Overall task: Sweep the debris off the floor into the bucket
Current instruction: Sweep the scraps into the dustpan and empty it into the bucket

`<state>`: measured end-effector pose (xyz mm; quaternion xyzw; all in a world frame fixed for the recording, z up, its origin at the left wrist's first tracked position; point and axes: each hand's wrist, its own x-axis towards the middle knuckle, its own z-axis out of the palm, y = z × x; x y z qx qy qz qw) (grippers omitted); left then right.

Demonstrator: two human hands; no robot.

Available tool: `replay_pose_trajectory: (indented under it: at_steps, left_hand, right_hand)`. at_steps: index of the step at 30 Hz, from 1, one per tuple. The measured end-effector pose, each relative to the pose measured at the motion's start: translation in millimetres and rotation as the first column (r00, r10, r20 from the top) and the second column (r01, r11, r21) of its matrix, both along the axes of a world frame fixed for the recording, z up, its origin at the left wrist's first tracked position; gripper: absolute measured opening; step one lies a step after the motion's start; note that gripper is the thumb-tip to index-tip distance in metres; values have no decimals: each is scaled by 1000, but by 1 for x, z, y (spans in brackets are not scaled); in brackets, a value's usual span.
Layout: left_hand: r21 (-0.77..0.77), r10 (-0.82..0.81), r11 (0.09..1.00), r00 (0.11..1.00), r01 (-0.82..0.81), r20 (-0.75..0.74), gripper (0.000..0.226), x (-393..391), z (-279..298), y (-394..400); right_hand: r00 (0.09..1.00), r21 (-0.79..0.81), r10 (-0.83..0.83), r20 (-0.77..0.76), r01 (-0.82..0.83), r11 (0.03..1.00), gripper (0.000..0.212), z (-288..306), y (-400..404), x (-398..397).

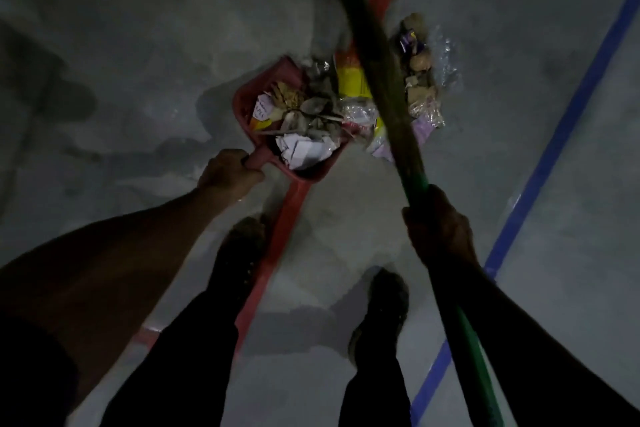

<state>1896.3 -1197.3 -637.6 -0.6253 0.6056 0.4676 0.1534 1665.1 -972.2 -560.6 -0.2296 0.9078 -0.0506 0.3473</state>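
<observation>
**Dustpan nearly full, a last heap left beside the broom**

The loose debris of crumpled white paper, dry grey leaves and crinkled clear plastic (311, 121) sits mostly inside my red plastic dustpan (249, 104), heaped above its low walls. A smaller heap of brown lumps and shiny wrappers (420, 80) lies on the floor just right of the broom. My left hand (228, 172) is wrapped around the dustpan's short handle; my right hand (438, 225) is closed around the thin green broom handle (471, 340), whose dark, soft bristle head (384, 90) crosses between the two heaps. I judge I am mid-sweep: next I need to reach the bristles past the right heap and drag it leftward into the pan's mouth. The smooth grey concrete floor (138, 28) carries red (277, 243) and blue tape lines (540, 166). I cannot see the bucket.
</observation>
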Motion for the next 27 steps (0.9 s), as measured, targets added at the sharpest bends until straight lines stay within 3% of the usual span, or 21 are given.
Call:
replay_pose_trajectory:
  at_steps: [4, 9, 13, 19, 23, 27]
  left_hand:
    - [-18, -247, 969, 968, 247, 35, 17, -2, 3, -33]
    - [3, -315, 949, 949, 315, 12, 22, -24, 0, -52]
    - [9, -332, 943, 943, 332, -41, 15, -42, -3, -54]
    - [38, -309, 950, 950, 311, -53, 17, -53, -1, -47]
    - [51, -299, 952, 952, 302, -64, 16, -46, 1, -45]
    - [38, -360, 931, 931, 362, -49, 16, -39, 3, -55]
  right_hand:
    - [955, 0, -294, -49, 294, 956, 31, -2, -17, -22]
    - [745, 49, -654, 131, 654, 755, 42, -18, -53, -56]
    - [798, 165, -574, 183, 551, 818, 33, -28, -63, -21]
    - [862, 139, -404, 305, 379, 915, 35, -6, -44, 70]
    - [859, 26, -441, 260, 450, 892, 24, 18, -10, 70]
    - [773, -6, -621, 129, 627, 779, 24, 13, 17, 29]
